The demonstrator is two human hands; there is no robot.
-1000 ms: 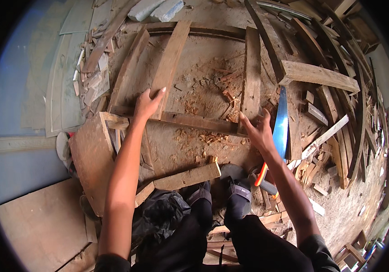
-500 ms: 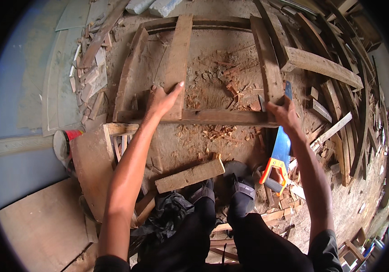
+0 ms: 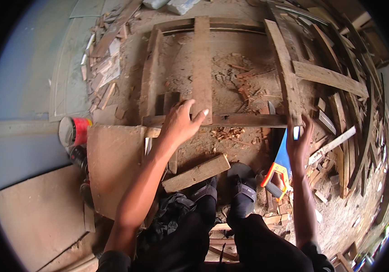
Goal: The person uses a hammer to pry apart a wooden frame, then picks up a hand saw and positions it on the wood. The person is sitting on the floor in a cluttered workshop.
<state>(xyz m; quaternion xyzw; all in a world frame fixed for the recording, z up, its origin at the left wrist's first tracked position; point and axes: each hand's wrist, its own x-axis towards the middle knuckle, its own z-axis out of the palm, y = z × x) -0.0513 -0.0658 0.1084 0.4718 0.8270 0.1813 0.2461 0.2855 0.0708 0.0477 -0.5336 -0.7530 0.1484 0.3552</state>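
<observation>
My left hand (image 3: pixel 182 121) is open, thumb and fingers apart, over the near rail (image 3: pixel 249 120) of a wooden frame on the floor. It hovers by the near end of the middle plank (image 3: pixel 202 68), which lies across the frame. My right hand (image 3: pixel 299 138) is open too, fingers stretched out, beside the near end of the right plank (image 3: pixel 283 68); contact there is unclear. Below that corner lies a handsaw (image 3: pixel 282 156) with a blue blade and an orange-yellow handle; its far end is partly hidden.
A short wood block (image 3: pixel 196 173) lies before my feet. Left of it stand a plywood box (image 3: pixel 115 170) and a red can (image 3: pixel 81 130). Scrap wood (image 3: pixel 108 68) is heaped at the left; long timbers (image 3: pixel 344 131) pile up on the right. Wood chips (image 3: pixel 226 133) litter the floor.
Both hands have released the planks and opened. My left hand has come off the middle plank, my right hand off the right plank's corner. The frame appears farther right in view.
</observation>
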